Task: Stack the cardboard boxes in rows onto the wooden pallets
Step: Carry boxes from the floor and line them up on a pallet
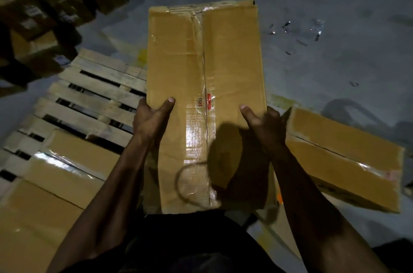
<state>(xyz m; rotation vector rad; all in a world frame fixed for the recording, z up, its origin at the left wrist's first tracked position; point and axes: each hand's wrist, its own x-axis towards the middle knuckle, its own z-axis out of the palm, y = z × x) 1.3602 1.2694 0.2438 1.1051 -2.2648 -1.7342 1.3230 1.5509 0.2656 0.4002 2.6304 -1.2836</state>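
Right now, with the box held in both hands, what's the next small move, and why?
Probably swing the box left over the pallet. Left hand and right hand grip its sides, and bare slats show beyond the boxes already there.

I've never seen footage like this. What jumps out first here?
A long taped cardboard box fills the centre, gripped at its two sides by the left hand and the right hand, thumbs on top. To its left lies a slatted wooden pallet with flat boxes on its near end, and another box sits at the right on the grey floor.
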